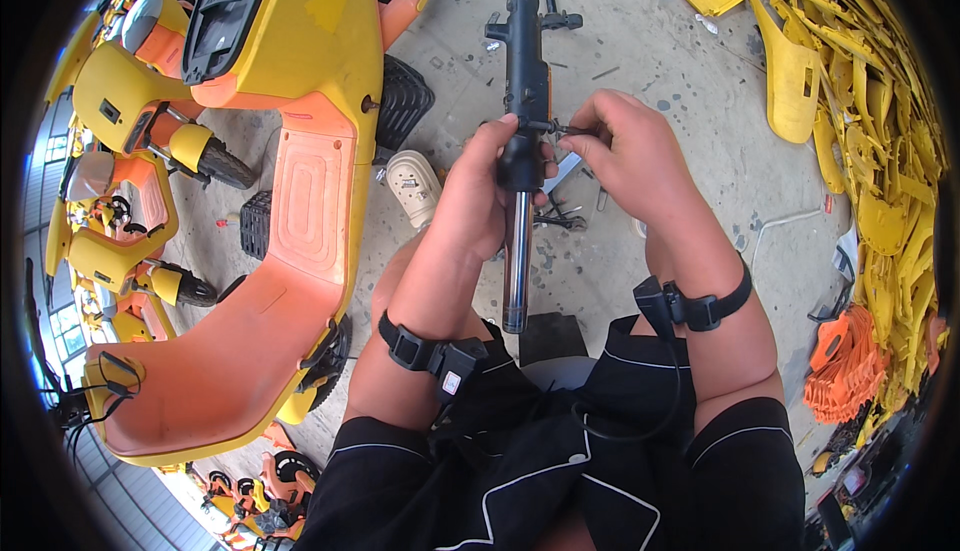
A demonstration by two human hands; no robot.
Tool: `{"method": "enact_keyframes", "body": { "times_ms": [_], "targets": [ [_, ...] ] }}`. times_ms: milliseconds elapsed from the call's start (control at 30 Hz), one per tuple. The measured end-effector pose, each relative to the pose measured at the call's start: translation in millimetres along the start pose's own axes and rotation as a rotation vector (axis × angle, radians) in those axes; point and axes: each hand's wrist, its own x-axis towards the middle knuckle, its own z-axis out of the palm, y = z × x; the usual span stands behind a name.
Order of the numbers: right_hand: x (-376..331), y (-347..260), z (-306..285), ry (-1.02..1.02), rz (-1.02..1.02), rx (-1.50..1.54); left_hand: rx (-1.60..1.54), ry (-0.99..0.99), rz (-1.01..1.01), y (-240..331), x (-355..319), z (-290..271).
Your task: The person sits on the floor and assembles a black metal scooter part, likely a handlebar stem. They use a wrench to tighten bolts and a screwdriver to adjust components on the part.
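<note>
A scooter fork leg, with a black body and a shiny chrome tube, points lengthwise away from me. Around its middle, just above the chrome part, my left hand is closed. My right hand pinches a thin dark rod-like piece between thumb and fingers. That piece meets the right side of the black body at a small lug; whether it is a bolt or a tool is too small to tell. Below the fork leg, metal parts lie on the floor, partly hidden by my hands.
To my left lies a big yellow and orange scooter body, with more yellow scooters beyond. A heap of yellow panels rises at the right, near stacked orange pieces. A black crate-like part sits by my shoe.
</note>
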Motion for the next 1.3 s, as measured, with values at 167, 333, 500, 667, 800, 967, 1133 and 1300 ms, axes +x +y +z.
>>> {"method": "enact_keyframes", "body": {
  "times_ms": [167, 333, 500, 667, 800, 967, 1133, 1300],
  "targets": [
    [-1, 10, 12, 0.075, -0.152, 0.048, -0.009, 0.006, 0.028, -2, 0, -1],
    [-2, 6, 11, 0.033, -0.052, -0.059, 0.05, 0.055, 0.001, -2, 1, -2],
    [0, 3, 9, -0.002, 0.006, -0.064, 0.001, 0.067, -0.04, -2, 2, -2],
    [4, 8, 14, -0.025, 0.017, 0.002, 0.021, 0.054, -0.043, -1, 3, -3],
    [4, 30, 27, 0.027, -0.148, 0.003, 0.048, 0.083, -0.046, 1, 4, 0],
    [6, 10, 13, -0.101, 0.058, -0.132, 0.054, 0.129, -0.072, -2, 8, -5],
    [8, 14, 17, -0.071, 0.049, -0.12, 0.052, 0.12, -0.084, -2, 9, -6],
    [8, 30, 28, -0.033, -0.119, -0.087, 0.068, 0.14, -0.062, -3, 11, -8]
  ]
}}
